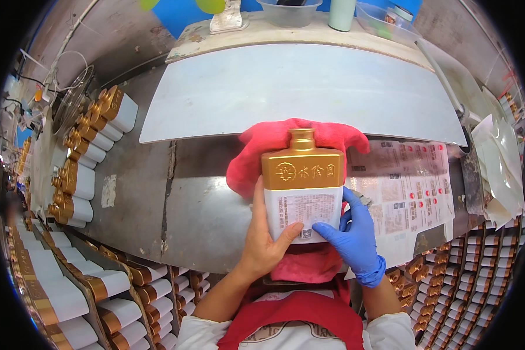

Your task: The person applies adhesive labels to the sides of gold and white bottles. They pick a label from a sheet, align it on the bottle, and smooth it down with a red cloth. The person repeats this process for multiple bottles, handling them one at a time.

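Observation:
Between my two hands stands a flat white bottle (302,198) with a gold shoulder and neck, its printed front turned up toward me. My bare left hand (269,242) grips its lower left side, thumb pressed on the printed face. On the other side my right hand (351,236), in a blue glove, holds the lower right edge with its thumb on the front. A pink-red cloth (248,160) lies behind and beneath the bottle. Right of it, a sheet of printed labels (411,189) is spread on the metal table (201,216).
Several similar gold-and-white bottles (81,181) stand along the table's left edge. Racks of bottles (58,280) fill the lower left, with more bottle rows (461,280) at lower right. Beyond the cloth lies a white board (303,87); behind it are a clear tub (289,14) and a pale green cylinder (342,14).

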`<state>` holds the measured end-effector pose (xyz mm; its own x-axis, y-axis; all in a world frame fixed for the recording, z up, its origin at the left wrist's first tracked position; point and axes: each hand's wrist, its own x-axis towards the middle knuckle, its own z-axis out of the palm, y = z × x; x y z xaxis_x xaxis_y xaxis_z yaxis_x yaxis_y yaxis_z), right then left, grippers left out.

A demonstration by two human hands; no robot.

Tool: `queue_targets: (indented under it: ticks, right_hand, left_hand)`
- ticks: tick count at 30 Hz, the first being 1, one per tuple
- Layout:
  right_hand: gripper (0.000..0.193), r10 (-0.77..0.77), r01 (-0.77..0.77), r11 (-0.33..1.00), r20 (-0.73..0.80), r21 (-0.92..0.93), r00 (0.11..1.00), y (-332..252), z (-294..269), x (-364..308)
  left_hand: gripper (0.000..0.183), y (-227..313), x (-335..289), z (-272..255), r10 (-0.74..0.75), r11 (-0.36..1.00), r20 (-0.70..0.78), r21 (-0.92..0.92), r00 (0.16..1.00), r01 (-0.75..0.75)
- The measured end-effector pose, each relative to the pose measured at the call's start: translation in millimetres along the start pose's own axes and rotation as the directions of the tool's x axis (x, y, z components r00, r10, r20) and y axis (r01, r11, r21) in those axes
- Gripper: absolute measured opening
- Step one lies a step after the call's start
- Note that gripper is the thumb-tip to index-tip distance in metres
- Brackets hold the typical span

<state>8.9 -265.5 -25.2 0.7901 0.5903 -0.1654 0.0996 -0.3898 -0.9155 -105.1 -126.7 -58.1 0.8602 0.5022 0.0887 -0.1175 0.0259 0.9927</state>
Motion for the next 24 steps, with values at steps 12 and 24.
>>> queue_targets:
  ticks: [12,24]
  right_hand:
    - [0.075,-0.038,0.038,0.999,0.015,-0.018,0.999,-3,-7,3]
    - [0.072,0.004,-0.006,0.998,0.029,0.070,1.000,2,-4,6]
  left_hand:
    - [0.085,6,1,-9,0.060,0.973,0.033,0.220,0.998,-0.066]
    - [0.053,29,11,18,0.274,0.161,0.155,0.966,0.949,-0.204]
